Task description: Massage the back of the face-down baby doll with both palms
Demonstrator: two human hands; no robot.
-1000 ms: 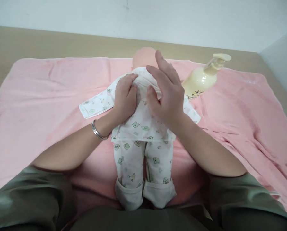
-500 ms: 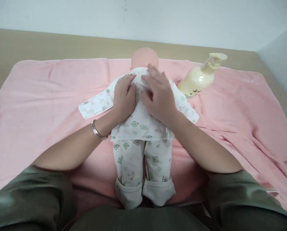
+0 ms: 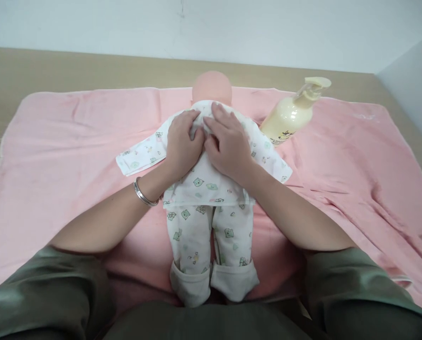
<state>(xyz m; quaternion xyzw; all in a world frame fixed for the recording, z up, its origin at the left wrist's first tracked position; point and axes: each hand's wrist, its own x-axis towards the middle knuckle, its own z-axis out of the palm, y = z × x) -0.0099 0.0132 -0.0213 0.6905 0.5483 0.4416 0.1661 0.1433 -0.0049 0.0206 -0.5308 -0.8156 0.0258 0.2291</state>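
Observation:
A baby doll [image 3: 212, 86] lies in front of me, its bald head at the far end and its legs toward me. It is dressed in a white long-sleeved top [image 3: 211, 189] and matching trousers [image 3: 191, 236], both printed with small green animals. On the left of the upper body rests my left hand [image 3: 183, 141], open, with a silver bracelet at the wrist. My right hand [image 3: 230, 144] lies open on the right side of the same area, fingers spread over the cloth. The two thumbs are close together near the middle.
A pink blanket [image 3: 72, 141] is spread under the doll on a wooden surface [image 3: 72, 71]. To the right of the doll's shoulder, a cream pump bottle [image 3: 291, 115] leans at a tilt in the view. A white wall [image 3: 232, 33] rises behind.
My right hand, blurred before, has moved slightly down and left and now rests on the doll's top. My left hand stays in nearly the same place.

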